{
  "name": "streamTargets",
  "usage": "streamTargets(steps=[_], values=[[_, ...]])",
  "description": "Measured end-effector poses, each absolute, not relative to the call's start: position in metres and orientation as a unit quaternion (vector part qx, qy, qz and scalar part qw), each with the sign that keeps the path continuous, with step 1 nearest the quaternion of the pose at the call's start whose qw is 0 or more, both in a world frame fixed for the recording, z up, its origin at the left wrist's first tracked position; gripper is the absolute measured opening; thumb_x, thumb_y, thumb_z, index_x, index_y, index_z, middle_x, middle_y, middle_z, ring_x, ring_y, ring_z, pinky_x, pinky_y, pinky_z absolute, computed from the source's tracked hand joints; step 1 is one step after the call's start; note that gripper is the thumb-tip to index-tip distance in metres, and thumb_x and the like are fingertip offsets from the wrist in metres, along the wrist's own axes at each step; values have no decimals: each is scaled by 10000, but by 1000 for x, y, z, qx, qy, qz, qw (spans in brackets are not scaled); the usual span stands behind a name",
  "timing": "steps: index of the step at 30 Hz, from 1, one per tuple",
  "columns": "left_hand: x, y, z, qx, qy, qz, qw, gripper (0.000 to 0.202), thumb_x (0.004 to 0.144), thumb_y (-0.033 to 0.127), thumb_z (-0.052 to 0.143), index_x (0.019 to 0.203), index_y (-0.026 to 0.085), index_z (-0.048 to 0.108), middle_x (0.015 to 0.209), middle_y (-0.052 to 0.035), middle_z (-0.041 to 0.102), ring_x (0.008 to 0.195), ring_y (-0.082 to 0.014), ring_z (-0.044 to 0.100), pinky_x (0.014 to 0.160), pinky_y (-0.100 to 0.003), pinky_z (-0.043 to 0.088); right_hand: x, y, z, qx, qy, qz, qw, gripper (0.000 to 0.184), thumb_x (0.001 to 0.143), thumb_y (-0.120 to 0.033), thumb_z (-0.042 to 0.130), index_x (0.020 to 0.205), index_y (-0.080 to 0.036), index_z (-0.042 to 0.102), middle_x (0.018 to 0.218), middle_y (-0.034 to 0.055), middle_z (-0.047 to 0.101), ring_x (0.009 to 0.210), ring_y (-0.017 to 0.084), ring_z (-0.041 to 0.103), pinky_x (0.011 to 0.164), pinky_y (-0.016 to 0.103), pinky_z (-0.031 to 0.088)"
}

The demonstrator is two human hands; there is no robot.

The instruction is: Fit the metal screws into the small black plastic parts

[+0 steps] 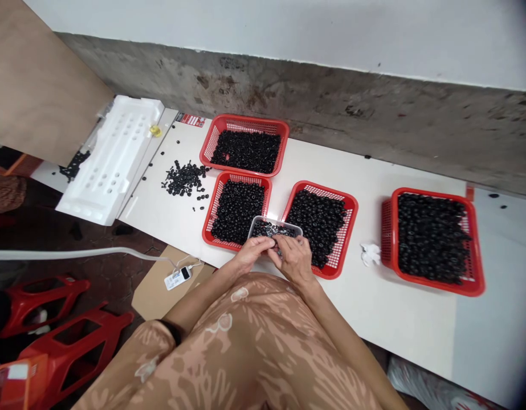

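L hand (252, 254) and R hand (293, 260) half-curled, fingertips meeting at near rim of grey plastic tub (275, 221) just ahead; grip unclear. Black rubber rings (269, 230) fill tub, which sits over red mesh basket (215, 213), prob. to catch strays. Loose pile (184, 178) lies further L on white table (399, 324).

Small grey plastic tray (275, 221): sitting across the rim of a red mesh basket (216, 208); small black ring-shaped parts (268, 230): lying loosely heaped inside it, glinting slightly.

red basket (349, 228) just past right hand (293, 257)
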State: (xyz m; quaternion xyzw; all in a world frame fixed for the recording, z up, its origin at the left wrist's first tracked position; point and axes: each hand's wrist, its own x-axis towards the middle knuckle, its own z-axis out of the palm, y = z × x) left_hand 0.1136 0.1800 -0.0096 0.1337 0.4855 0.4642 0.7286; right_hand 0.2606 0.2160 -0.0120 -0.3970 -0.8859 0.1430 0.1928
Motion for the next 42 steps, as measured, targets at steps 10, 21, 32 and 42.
streamTargets(steps=[10,21,32,42], values=[[110,175,-15,166,495,418,743,352,609,399,792,723,86,677,655,-29,630,657,-121,524,703,-248,361,262,208,-19,-365,-886,98,267,231,910,-271,499,1045,-106,586,899,92,680,792,172,607,912,373,312],[113,166,-27,185,508,415,732,329,613,390,786,666,92,658,646,-28,627,642,-110,500,712,-244,366,268,200,-40,-331,-901,126,249,246,961,-281,415,1010,-111,587,742,61,627,690,168,580,1001,411,352],[113,168,-37,28,405,390,826,314,665,320,777,839,80,675,809,-95,673,750,-153,611,780,-285,452,273,202,-35,-353,-842,242,330,198,915,-273,525,1053,-169,622,785,20,693,695,130,641,1059,440,311],[106,170,-18,72,450,375,807,320,621,284,811,838,95,670,796,-57,651,747,-133,600,776,-273,447,273,206,-30,-349,-859,188,325,221,898,-292,555,1080,-187,622,1008,72,710,890,175,668,1073,434,266]])
